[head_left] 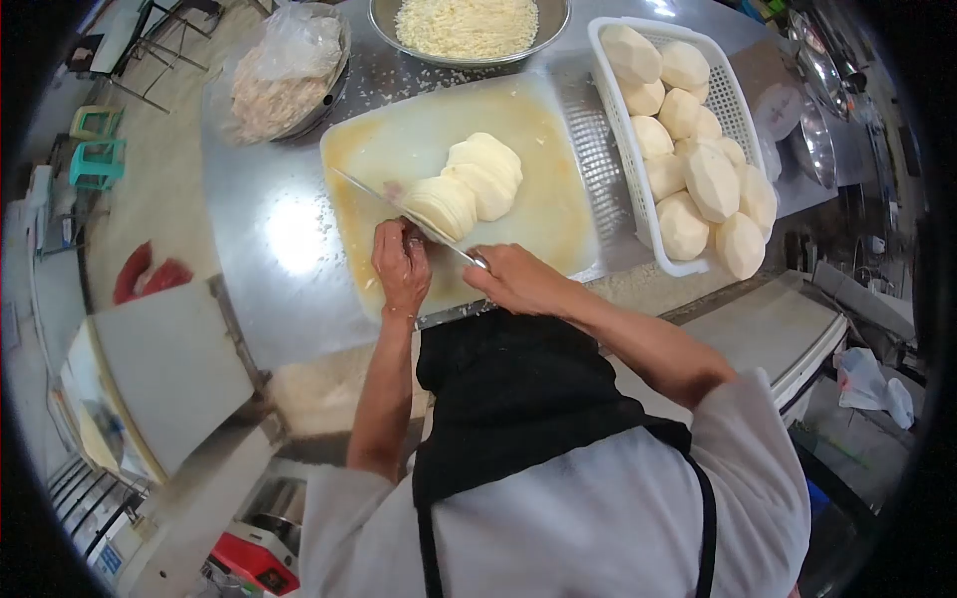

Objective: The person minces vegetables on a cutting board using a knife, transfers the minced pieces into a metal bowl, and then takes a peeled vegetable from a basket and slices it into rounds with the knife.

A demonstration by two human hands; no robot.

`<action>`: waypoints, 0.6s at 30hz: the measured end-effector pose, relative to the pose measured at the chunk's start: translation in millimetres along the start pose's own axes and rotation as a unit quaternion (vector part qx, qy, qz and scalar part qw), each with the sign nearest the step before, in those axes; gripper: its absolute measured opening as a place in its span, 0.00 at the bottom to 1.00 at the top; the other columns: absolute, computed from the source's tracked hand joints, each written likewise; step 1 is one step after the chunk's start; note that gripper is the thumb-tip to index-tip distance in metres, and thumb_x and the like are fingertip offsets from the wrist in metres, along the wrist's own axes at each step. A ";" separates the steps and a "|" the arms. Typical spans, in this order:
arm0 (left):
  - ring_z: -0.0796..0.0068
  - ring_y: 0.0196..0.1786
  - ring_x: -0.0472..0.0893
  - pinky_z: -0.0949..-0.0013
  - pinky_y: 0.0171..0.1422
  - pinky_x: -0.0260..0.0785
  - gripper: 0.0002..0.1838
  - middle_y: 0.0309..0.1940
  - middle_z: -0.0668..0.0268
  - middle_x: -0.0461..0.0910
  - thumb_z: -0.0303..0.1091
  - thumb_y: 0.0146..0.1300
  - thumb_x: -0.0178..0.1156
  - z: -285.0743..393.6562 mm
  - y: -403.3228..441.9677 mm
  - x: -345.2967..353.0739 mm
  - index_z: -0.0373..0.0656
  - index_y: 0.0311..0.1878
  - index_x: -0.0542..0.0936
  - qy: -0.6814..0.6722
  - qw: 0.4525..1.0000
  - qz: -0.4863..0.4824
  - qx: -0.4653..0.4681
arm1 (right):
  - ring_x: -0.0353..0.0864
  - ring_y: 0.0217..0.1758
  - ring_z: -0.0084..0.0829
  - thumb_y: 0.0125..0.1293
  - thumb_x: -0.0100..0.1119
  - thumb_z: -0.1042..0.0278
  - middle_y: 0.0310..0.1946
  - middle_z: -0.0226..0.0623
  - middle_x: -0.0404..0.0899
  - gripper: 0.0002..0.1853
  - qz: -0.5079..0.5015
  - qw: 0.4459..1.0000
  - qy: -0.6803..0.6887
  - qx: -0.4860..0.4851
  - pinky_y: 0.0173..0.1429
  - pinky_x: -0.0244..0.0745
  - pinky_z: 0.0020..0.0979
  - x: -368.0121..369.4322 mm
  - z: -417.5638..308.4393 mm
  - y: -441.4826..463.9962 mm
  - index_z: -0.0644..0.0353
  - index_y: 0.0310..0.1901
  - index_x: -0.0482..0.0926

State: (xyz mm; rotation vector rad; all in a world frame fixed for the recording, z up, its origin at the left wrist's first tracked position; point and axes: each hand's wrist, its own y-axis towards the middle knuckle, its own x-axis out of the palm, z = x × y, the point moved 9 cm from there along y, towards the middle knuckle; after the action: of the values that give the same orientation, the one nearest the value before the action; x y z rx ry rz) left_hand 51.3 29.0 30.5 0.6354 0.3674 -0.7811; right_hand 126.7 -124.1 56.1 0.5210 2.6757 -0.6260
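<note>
My right hand (513, 276) is wrapped around the handle of a knife (374, 192). The blade slants across the cutting board (538, 120), its tip toward the upper left. Against the blade's far side leans a stack of pale root vegetable slices (439, 206), and a second fanned pile of slices (485, 169) lies just beyond it. My left hand (402, 267) is on the near side of the blade, close to the stack's lower end, fingers bent and pressed together. What those fingers hold, if anything, is hidden.
A white basket (738, 110) of peeled whole root vegetables stands right of the board. Behind it is a metal bowl (384, 35) of finely chopped pale pieces. At the back left sits a bowl of pinkish minced food (284, 90) under plastic. Crumbs dot the metal table (269, 259).
</note>
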 end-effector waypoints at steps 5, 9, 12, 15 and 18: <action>0.43 0.41 0.76 0.47 0.46 0.69 0.08 0.36 0.49 0.76 0.18 0.59 0.54 -4.9 -6.2 0.0 0.33 0.43 0.75 0.017 1.000 -0.017 -0.002 | 0.83 0.42 0.68 0.76 0.54 0.49 0.32 0.68 0.82 0.27 0.002 1.000 -0.012 0.025 0.50 0.76 0.56 7.4 -3.5 5.2 0.75 0.41 0.81; 0.43 0.41 0.76 0.47 0.46 0.69 0.10 0.36 0.49 0.76 0.17 0.58 0.55 -9.0 -6.3 0.9 0.32 0.44 0.75 0.016 1.000 -0.013 -0.020 | 0.83 0.42 0.68 0.75 0.55 0.49 0.33 0.67 0.83 0.27 0.008 0.999 0.030 0.017 0.51 0.76 0.55 -11.8 -27.1 -25.2 0.75 0.45 0.81; 0.43 0.40 0.75 0.46 0.45 0.68 0.10 0.36 0.50 0.76 0.17 0.59 0.56 -8.1 -6.2 2.7 0.32 0.44 0.75 0.028 0.999 -0.016 0.001 | 0.83 0.43 0.67 0.75 0.55 0.50 0.33 0.67 0.83 0.27 -0.019 0.998 0.028 0.060 0.52 0.77 0.55 -9.9 -24.4 -34.9 0.75 0.47 0.81; 0.43 0.41 0.76 0.47 0.45 0.69 0.10 0.36 0.50 0.76 0.17 0.60 0.56 -7.6 -5.4 2.3 0.32 0.45 0.76 0.041 0.999 -0.017 0.008 | 0.84 0.43 0.66 0.75 0.54 0.52 0.33 0.67 0.83 0.26 0.012 0.999 0.018 0.034 0.52 0.77 0.55 -11.5 -25.3 -35.8 0.76 0.46 0.81; 0.43 0.41 0.76 0.47 0.46 0.69 0.10 0.36 0.49 0.77 0.17 0.60 0.55 -8.7 -5.9 0.6 0.31 0.45 0.77 0.008 1.000 -0.013 -0.010 | 0.84 0.42 0.66 0.76 0.54 0.53 0.32 0.67 0.83 0.25 -0.002 0.999 0.016 0.043 0.52 0.78 0.55 -11.7 -25.7 -32.9 0.75 0.46 0.81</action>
State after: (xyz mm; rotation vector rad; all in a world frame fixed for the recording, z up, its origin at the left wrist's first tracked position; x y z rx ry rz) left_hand 46.7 31.1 21.3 0.6199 0.3977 -0.7964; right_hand 116.8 -142.4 94.1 0.5534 2.6895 -0.7430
